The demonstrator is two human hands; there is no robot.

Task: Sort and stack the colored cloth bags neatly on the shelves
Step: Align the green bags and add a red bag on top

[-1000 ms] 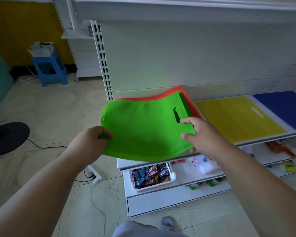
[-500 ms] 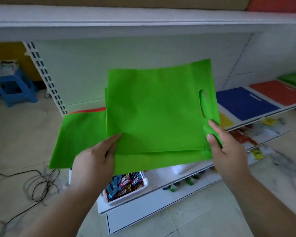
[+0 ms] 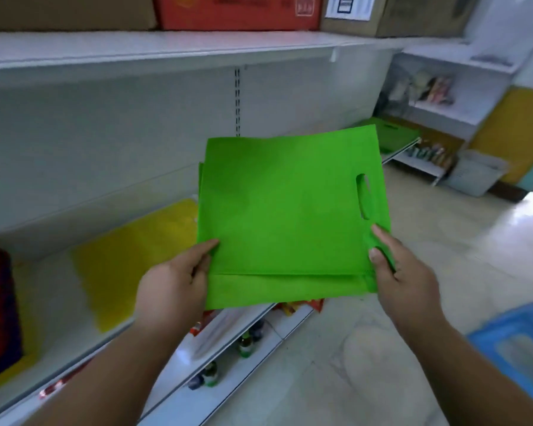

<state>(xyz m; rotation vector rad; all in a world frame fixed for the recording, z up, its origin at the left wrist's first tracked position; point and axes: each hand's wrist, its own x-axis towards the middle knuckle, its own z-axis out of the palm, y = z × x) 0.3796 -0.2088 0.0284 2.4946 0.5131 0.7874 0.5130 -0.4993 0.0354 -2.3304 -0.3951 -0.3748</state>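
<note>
White shelf (image 3: 173,272) run now shows a yellow bag (image 3: 130,259) lying flat, with a green stack (image 3: 391,138) at the far right end. Compared with a second ago, the green bags (image 3: 283,210) have left the orange pile at the left end and are in mid-air. Left hand (image 3: 179,284) and right hand (image 3: 403,272) each pinch a near corner; probably heading for the green stack.

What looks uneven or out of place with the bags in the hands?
The green bags held by the left hand and right hand are not squared: the lower bag sticks out below the upper one.
</note>
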